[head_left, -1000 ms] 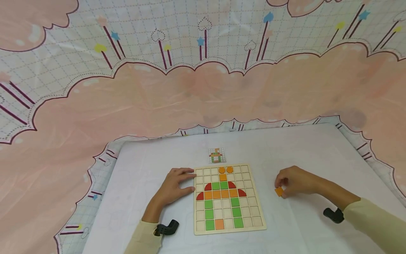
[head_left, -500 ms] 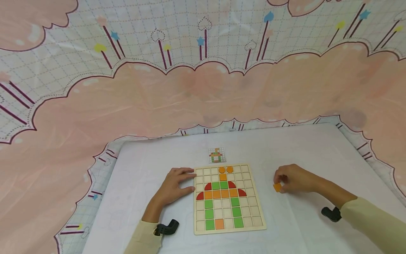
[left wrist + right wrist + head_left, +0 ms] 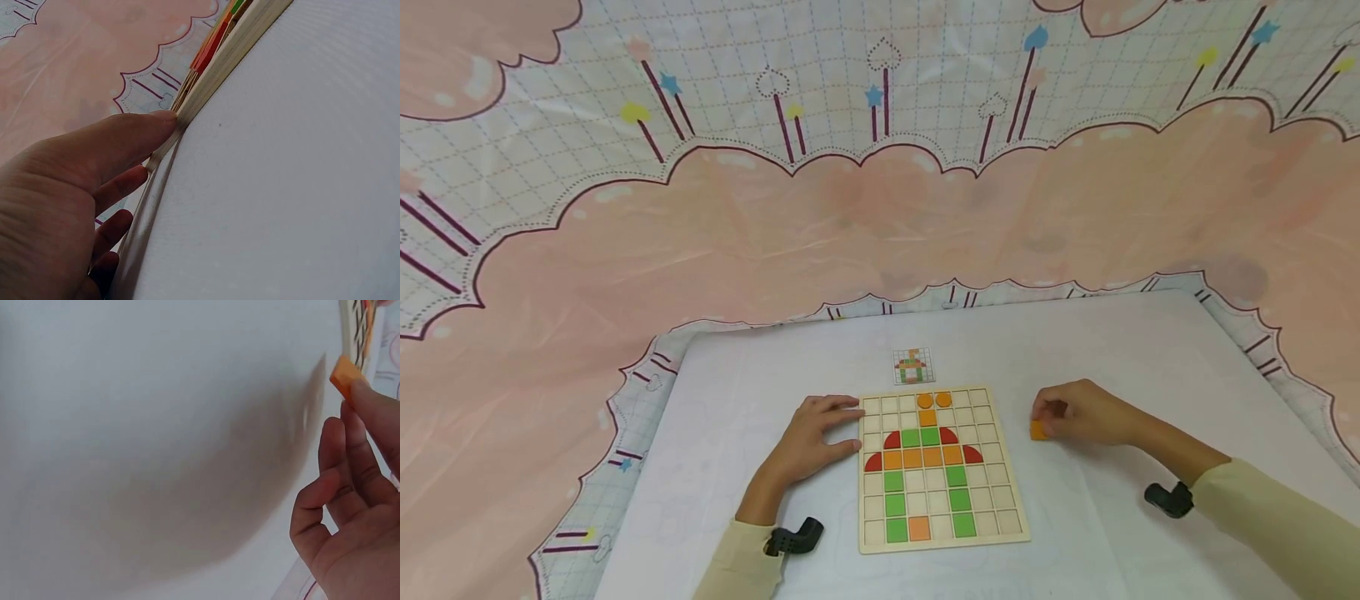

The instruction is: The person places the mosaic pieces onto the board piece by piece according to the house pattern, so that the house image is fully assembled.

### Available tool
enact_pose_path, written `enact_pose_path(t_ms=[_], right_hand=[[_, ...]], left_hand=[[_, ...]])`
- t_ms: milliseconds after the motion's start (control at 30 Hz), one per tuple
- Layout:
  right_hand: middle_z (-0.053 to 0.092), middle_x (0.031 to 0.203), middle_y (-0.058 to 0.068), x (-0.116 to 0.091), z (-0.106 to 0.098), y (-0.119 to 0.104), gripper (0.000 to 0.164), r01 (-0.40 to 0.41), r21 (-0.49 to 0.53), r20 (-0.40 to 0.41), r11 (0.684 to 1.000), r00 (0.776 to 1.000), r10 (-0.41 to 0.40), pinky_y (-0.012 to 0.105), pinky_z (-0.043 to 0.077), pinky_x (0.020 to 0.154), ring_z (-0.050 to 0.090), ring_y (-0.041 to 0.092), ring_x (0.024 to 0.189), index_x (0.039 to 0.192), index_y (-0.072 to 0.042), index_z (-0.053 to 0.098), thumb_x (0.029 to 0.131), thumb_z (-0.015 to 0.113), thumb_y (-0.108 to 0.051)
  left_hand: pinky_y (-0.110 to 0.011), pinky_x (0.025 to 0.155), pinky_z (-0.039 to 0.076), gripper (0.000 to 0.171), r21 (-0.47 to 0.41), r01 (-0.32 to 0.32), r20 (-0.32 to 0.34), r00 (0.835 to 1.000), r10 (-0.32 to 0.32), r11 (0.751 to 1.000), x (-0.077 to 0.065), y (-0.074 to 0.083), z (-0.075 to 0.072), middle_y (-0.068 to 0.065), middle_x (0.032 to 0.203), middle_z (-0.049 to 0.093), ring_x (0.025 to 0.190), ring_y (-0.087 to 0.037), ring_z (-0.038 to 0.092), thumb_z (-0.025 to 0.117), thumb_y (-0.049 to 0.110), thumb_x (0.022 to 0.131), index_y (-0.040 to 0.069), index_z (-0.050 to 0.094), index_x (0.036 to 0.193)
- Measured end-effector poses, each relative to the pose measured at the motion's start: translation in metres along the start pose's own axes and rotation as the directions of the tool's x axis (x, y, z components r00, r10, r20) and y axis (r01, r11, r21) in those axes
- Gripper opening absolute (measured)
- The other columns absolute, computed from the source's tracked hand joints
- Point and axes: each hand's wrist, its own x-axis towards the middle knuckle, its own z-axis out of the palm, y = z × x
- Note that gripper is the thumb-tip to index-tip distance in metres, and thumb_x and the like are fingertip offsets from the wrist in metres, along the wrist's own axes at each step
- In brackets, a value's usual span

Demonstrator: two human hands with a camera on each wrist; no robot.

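A wooden grid board (image 3: 1015, 500) lies on the white table, with green, orange and red pieces set in its cells. Against its left edge rests my left hand (image 3: 808, 442), thumb and fingertips touching the rim; the left wrist view shows the thumb (image 3: 140, 128) right at the board's side. To the right of the board, my right hand (image 3: 1086, 412) pinches an orange square tile (image 3: 1038, 430) between thumb and fingers. In the right wrist view that tile (image 3: 345, 376) sticks out past the thumb tip, while the other fingers curl loosely below.
Just behind the board lies a small picture card (image 3: 913, 367) showing a coloured pattern on a grid. A patterned pink cloth (image 3: 880, 225) hangs behind the white table (image 3: 760, 367). Each wrist wears a black device (image 3: 797, 537).
My right hand has moved left and slightly away from me, bringing the orange tile nearer the board. The left hand has stayed at the board's edge.
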Motion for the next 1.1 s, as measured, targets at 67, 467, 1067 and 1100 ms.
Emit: enact_pose_path(t_ms=[67,467,1067,1100], right_hand=[[0.067,0.087,-0.011,0.004,0.002,-0.005,0.012,0.013,0.016,-0.005,1.000,1.000,-0.013,0.022,0.052,0.073,0.057,0.006,0.082,0.100,-0.017,0.072,0.092,0.073,-0.008],[0.069,0.088,-0.009,0.031,0.028,-0.049,0.009,0.051,0.111,0.075,0.993,0.995,-0.059,0.022,0.054,0.078,0.060,0.007,0.084,0.102,-0.013,0.073,0.094,0.072,-0.011],[0.066,0.080,-0.016,0.047,0.083,-0.103,0.010,0.123,0.193,0.211,0.974,0.964,-0.163,0.019,0.052,0.073,0.057,-0.001,0.075,0.095,-0.021,0.073,0.092,0.074,-0.011],[0.065,0.079,-0.016,0.047,0.085,-0.105,0.010,0.124,0.190,0.217,0.974,0.962,-0.165,0.019,0.052,0.072,0.057,-0.002,0.074,0.094,-0.021,0.073,0.092,0.075,-0.011]], left_hand=[[-0.055,0.109,0.040,0.048,-0.002,0.002,0.000,1.000,-0.002,1.000,0.000,0.000,0.000,0.001,0.143,0.061,0.129,-0.027,0.049,0.080,0.036,0.086,0.021,0.071,0.131],[-0.055,0.109,0.040,0.049,-0.003,0.025,0.016,1.000,-0.025,1.000,0.001,0.000,0.000,0.003,0.144,0.060,0.131,-0.026,0.048,0.080,0.039,0.087,0.023,0.071,0.132],[-0.054,0.108,0.040,0.048,-0.003,0.013,0.006,1.000,-0.013,1.000,0.000,0.000,0.000,0.002,0.143,0.061,0.129,-0.026,0.049,0.080,0.038,0.087,0.022,0.071,0.132],[-0.054,0.109,0.040,0.048,-0.003,0.014,0.007,1.000,-0.014,1.000,0.000,0.000,0.000,0.002,0.143,0.061,0.129,-0.026,0.049,0.080,0.038,0.087,0.022,0.071,0.132]])
